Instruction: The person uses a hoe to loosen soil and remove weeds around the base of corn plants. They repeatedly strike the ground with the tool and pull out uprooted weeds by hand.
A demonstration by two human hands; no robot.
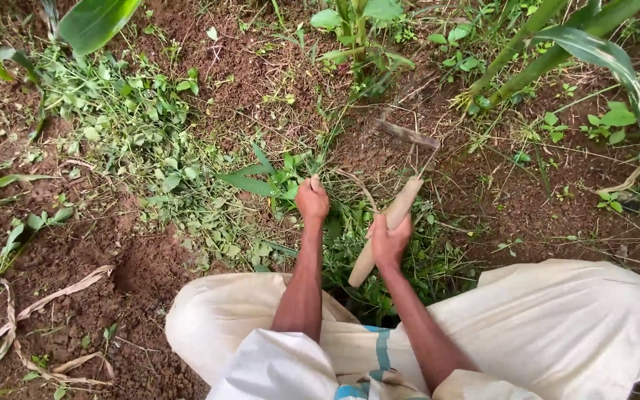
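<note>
A hand hoe [392, 222] is held by its pale wooden handle in the closed grip of the right hand [389, 243], its long axis running diagonally from lower left to upper right, with the thin metal blade [407, 134] pointing away from the person into the red-brown soil [261, 81]. A tuft of green weeds [279, 181] is clasped in the closed grip of the left hand [312, 200], just beside the handle. No containers are seen.

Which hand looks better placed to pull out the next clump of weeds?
Probably the left hand: it is closed on the weeds just ahead of the knees. The right hand is occupied, gripping the wooden handle of the hand hoe, whose blade rests on the soil.
</note>
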